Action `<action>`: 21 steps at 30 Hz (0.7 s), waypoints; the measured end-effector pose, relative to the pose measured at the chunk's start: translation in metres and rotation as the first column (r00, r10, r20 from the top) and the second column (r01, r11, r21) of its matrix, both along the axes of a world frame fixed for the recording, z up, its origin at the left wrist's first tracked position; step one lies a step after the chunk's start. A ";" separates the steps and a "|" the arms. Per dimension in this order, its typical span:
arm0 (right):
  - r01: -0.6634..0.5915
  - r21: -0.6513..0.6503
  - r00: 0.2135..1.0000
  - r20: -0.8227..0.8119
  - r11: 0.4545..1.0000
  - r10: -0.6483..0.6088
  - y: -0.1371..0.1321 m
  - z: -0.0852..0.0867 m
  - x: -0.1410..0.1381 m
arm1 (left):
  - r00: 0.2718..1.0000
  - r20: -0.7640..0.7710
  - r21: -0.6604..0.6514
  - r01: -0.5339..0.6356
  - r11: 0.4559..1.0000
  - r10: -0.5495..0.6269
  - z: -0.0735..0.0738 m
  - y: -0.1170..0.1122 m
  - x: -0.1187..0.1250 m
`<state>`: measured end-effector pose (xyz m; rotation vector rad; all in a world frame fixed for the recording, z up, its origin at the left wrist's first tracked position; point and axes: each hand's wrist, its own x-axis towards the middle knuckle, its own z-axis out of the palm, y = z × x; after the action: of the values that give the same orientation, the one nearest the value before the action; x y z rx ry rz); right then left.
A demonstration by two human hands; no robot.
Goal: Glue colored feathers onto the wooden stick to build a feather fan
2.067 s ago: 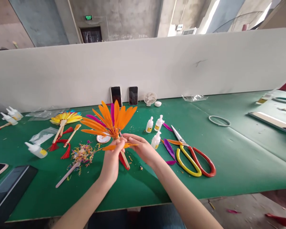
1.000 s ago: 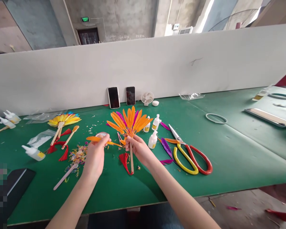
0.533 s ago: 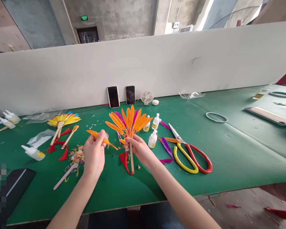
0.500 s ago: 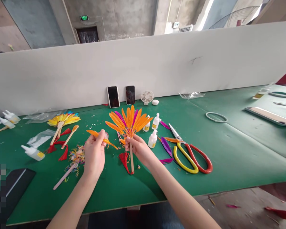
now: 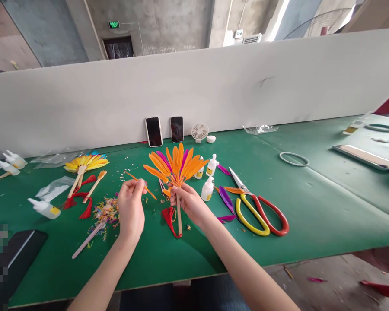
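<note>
The left hand (image 5: 131,206), pinching a loose orange feather (image 5: 151,195), had rolled it edge-on; it stayed unattached, just left of the fingers of the right hand (image 5: 187,202), which gripped the feather fan (image 5: 176,165) by its stick (image 5: 179,218).

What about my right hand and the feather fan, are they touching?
Touching. The head view shows the right hand gripping the feather fan just below its feathers.

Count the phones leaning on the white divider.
2: the left phone and the right phone stand side by side, just left of the small fan. None looks hidden.
</note>
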<state>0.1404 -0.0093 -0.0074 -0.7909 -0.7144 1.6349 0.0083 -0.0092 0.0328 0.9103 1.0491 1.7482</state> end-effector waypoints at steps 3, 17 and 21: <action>0.009 -0.006 1.000 -0.003 1.000 -0.009 0.000 0.000 0.001 | 1.000 -0.023 0.008 0.006 1.000 -0.006 0.000 0.001 0.001; -0.029 0.003 1.000 0.002 1.000 0.029 -0.001 -0.001 0.001 | 0.953 -0.290 0.103 0.128 0.986 -0.094 0.006 0.012 0.002; -0.040 0.010 0.999 -0.012 0.999 0.040 0.000 -0.002 0.000 | 0.954 -0.295 0.129 0.092 0.987 -0.050 0.007 0.020 0.001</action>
<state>0.1405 -0.0098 -0.0091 -0.7634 -0.7336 1.6695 0.0093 0.0107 0.0400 1.3106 1.0719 1.6772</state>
